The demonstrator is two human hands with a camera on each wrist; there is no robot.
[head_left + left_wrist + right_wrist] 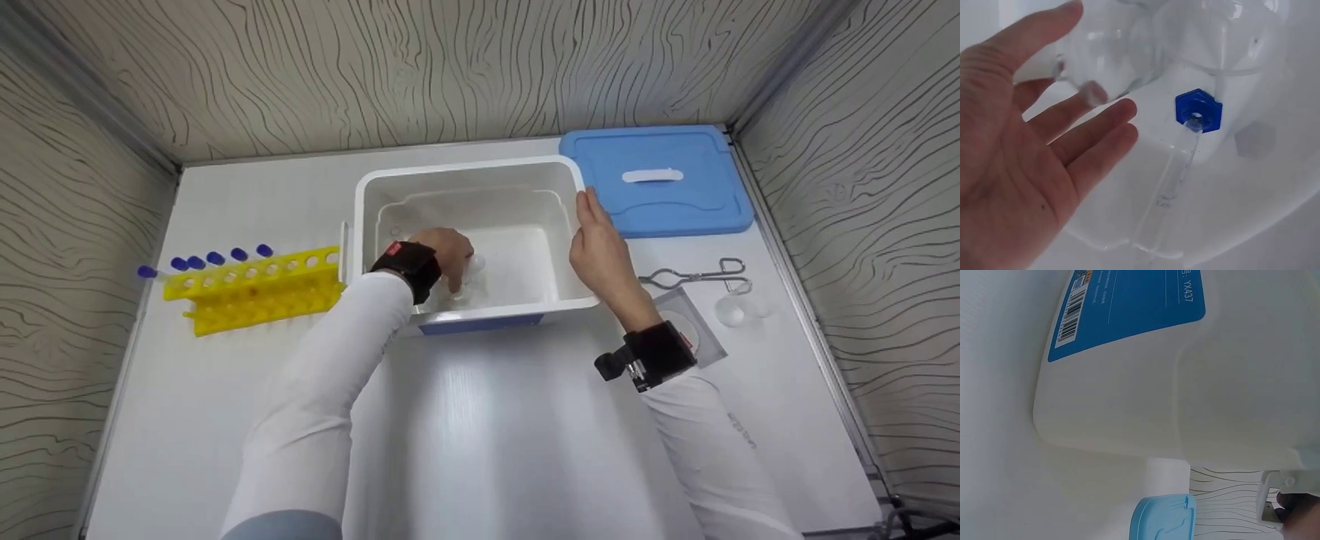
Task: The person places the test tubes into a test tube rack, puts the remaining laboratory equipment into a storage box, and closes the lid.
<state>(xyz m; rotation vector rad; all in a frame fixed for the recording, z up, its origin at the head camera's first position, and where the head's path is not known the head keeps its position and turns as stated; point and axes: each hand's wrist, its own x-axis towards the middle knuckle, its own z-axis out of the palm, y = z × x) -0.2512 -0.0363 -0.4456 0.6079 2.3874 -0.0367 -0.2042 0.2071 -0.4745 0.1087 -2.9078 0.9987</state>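
My left hand (448,259) reaches down inside the white plastic bin (465,172). In the left wrist view, a clear glass vessel (1120,53) lies between the thumb and fingers of that hand, one fingertip showing through the glass. A graduated cylinder (1165,197) with a blue hexagonal base (1199,109) lies close by in the bin, beside a larger clear round vessel (1213,39). Against the bin's right side, my right hand (604,255) rests with straight fingers along the rim. The right wrist view shows the bin's outer wall and blue label (1140,306).
Left of the bin stands a yellow test tube rack (262,292) with several blue-capped tubes (216,259). A blue lid (656,202) lies at the back right. Metal tongs (694,276), a grey square pad (709,345) and a small glass flask (735,309) lie at the right.
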